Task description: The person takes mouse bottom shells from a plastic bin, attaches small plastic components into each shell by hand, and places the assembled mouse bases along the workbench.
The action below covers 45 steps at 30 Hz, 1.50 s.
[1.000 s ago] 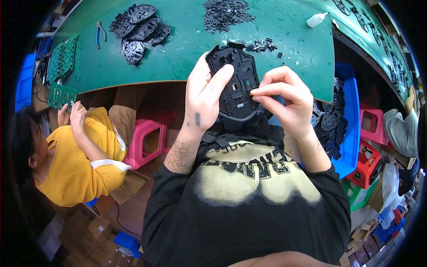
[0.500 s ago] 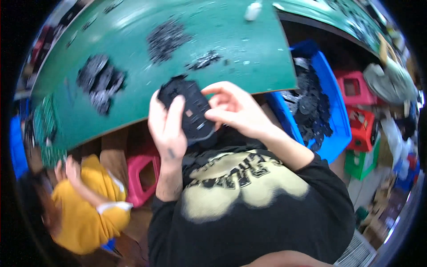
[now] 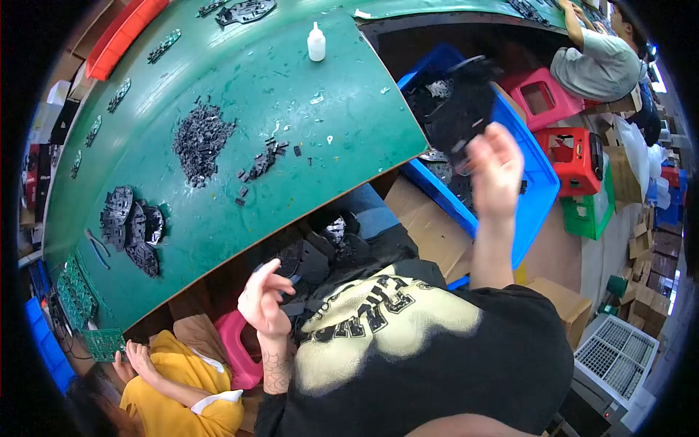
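My right hand (image 3: 496, 171) is raised over the blue bin (image 3: 535, 171) on the right, smeared by motion. At its fingertips is a blurred black plastic housing (image 3: 459, 109); whether the fingers still grip it cannot be told. My left hand (image 3: 266, 300) hovers near my lap with nothing in it, its fingers loosely bent and apart. Several black plastic housings (image 3: 309, 262) lie in my lap, close to that hand. Inside the bin are more black parts, partly hidden by the blurred housing and my hand.
On the green table (image 3: 291, 182) lie a pile of small black pieces (image 3: 200, 142), a few scattered bits (image 3: 263, 160), stacked black shells (image 3: 131, 226), pliers (image 3: 97, 247) and a white squeeze bottle (image 3: 316, 44). A co-worker in yellow (image 3: 182, 386) handles a green circuit board (image 3: 104, 345).
The black housing has gone from between both hands to over the blue bin with my right hand. My left hand has let go and dropped toward my lap. The view has shifted right.
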Each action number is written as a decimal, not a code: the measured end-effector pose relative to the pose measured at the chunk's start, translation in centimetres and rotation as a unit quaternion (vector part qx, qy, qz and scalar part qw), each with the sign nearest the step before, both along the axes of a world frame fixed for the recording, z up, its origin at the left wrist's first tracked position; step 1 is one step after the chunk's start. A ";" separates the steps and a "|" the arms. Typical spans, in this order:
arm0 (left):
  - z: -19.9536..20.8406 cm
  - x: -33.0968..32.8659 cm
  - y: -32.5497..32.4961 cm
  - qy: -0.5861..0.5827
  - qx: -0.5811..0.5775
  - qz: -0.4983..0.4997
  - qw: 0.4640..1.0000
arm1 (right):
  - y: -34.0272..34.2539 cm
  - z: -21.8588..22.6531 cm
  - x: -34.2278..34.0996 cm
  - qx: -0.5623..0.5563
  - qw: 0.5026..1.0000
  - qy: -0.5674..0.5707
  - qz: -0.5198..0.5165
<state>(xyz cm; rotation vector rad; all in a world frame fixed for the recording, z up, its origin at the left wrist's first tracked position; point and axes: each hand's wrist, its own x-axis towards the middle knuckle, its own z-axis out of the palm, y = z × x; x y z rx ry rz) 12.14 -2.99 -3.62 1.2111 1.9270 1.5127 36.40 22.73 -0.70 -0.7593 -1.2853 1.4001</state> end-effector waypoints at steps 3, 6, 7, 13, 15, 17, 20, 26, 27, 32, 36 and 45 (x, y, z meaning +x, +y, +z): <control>-3.3 -1.7 -1.5 0.110 -0.153 0.096 0.977 | 9.3 -5.8 3.4 -0.109 0.985 -0.089 -0.096; -5.8 -2.8 -0.7 0.235 -0.262 0.132 0.927 | 17.5 -15.5 4.8 -0.154 0.953 -0.210 -0.157; -4.1 -2.7 0.4 0.165 -0.290 0.119 0.935 | 18.7 -16.6 4.2 -0.183 0.942 -0.237 -0.154; -4.2 -2.7 1.4 0.144 -0.355 0.008 0.924 | 28.8 -23.8 8.0 -0.278 0.892 -0.322 -0.156; -3.9 -2.6 1.4 0.084 -0.382 -0.016 0.920 | 31.0 -25.2 10.5 -0.218 0.793 -0.553 -0.135; -3.9 -1.6 0.0 0.070 -0.358 0.019 0.931 | 28.7 -23.8 7.2 -0.102 0.672 -0.720 -0.141; -3.6 -1.2 -1.2 0.077 -0.312 0.049 0.946 | 24.0 -15.8 1.5 -0.015 0.663 -0.730 -0.164; -2.8 -1.7 -0.7 -0.071 -0.188 -0.057 0.978 | 7.8 4.1 -11.9 0.188 0.949 -0.246 -0.059; -3.1 -1.7 -0.6 -0.074 -0.187 -0.058 0.978 | 5.6 5.0 -13.9 0.211 0.937 -0.272 0.063; -4.1 -0.6 1.2 0.054 -0.100 -0.042 0.993 | 3.4 0.7 -24.5 0.433 0.797 -0.300 0.295; -4.2 -0.2 0.0 0.085 0.007 -0.066 0.994 | 5.1 -2.0 -26.2 0.481 0.761 -0.327 0.289; -2.2 0.4 -1.5 -0.389 -0.033 -0.046 0.920 | 4.0 -0.6 -26.9 0.568 0.665 -0.351 0.334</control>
